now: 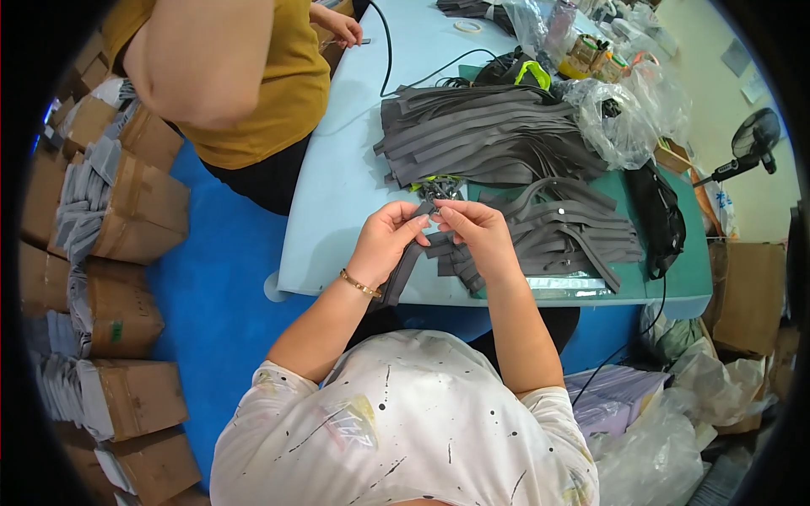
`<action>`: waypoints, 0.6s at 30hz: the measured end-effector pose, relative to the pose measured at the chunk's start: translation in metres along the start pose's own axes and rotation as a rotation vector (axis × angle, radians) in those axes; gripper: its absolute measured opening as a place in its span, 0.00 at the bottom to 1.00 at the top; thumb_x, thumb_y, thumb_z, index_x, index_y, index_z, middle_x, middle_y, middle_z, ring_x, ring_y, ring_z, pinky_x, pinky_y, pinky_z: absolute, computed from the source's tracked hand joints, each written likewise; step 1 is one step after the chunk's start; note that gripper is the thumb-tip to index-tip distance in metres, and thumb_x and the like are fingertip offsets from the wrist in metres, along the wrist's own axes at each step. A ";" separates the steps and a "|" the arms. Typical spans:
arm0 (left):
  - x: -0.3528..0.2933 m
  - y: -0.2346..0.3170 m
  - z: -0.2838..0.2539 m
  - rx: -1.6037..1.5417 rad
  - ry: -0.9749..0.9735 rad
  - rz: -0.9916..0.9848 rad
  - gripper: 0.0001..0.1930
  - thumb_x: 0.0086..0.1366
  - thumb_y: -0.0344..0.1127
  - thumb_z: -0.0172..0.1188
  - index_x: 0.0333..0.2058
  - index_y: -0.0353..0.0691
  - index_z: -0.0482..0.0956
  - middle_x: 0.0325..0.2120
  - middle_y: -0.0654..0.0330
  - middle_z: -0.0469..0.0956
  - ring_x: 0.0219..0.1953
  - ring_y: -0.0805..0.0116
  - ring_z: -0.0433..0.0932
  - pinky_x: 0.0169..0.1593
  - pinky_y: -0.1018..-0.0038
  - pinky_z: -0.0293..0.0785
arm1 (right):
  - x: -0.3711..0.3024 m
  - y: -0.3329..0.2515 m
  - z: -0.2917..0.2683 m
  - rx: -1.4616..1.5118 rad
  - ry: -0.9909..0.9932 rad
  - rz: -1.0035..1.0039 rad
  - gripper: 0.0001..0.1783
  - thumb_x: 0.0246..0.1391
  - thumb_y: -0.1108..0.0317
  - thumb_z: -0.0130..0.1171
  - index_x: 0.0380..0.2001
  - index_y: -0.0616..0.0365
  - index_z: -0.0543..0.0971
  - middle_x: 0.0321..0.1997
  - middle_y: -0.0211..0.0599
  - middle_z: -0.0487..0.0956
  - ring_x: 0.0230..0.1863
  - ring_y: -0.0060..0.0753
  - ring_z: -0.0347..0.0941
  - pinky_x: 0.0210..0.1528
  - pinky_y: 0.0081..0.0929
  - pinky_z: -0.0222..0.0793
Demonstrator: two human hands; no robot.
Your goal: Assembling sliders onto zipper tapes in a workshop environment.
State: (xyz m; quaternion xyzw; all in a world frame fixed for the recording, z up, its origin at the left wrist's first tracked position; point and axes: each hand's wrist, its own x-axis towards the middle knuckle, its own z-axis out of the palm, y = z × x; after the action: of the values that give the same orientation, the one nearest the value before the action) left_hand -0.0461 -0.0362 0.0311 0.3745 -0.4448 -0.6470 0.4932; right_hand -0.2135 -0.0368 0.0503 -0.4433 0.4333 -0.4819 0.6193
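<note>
Near the table's front edge, my left hand [384, 243] is closed in a pinch on a dark grey fabric strap [400, 277], whose length hangs down past my wrist. My right hand [481, 236] meets it fingertip to fingertip, pinching at the strap's upper end. A small part there is too tiny to make out. Just beyond my fingers lies a small heap of metal-looking pieces [438, 191]. Loose grey straps [574, 232] are spread to the right of my right hand, and a larger bundle of grey straps [489, 135] lies behind them.
Another person in a mustard top [291, 84] stands at the table's left side. A black pouch [656, 215], clear plastic bags [620, 126] and a black fan [751, 143] are at the right. Cardboard boxes [139, 207] line the left; a black cable [390, 51] crosses the table [337, 202].
</note>
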 end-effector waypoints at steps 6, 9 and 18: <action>-0.002 -0.003 0.000 0.095 0.009 0.013 0.08 0.59 0.29 0.57 0.36 0.31 0.73 0.25 0.64 0.74 0.23 0.79 0.72 0.28 0.84 0.68 | 0.000 0.002 -0.004 -0.080 0.027 -0.014 0.10 0.50 0.70 0.58 0.37 0.61 0.80 0.29 0.28 0.79 0.28 0.11 0.68 0.27 0.11 0.58; -0.003 -0.003 0.001 0.197 0.033 0.023 0.09 0.58 0.29 0.58 0.35 0.31 0.75 0.24 0.65 0.74 0.22 0.80 0.70 0.27 0.85 0.66 | 0.000 0.003 -0.007 -0.160 0.008 -0.105 0.10 0.51 0.71 0.58 0.36 0.63 0.80 0.28 0.27 0.78 0.28 0.11 0.67 0.29 0.12 0.61; 0.000 -0.014 -0.004 0.470 0.071 0.210 0.06 0.55 0.28 0.61 0.29 0.31 0.78 0.23 0.68 0.71 0.25 0.81 0.66 0.29 0.84 0.62 | -0.006 0.009 -0.008 -0.455 0.040 -0.199 0.09 0.50 0.70 0.58 0.35 0.61 0.80 0.28 0.33 0.79 0.25 0.16 0.70 0.29 0.15 0.65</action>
State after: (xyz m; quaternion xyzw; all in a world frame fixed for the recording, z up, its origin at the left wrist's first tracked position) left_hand -0.0469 -0.0349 0.0170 0.4530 -0.6017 -0.4579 0.4724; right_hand -0.2206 -0.0308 0.0404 -0.6021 0.4971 -0.4394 0.4442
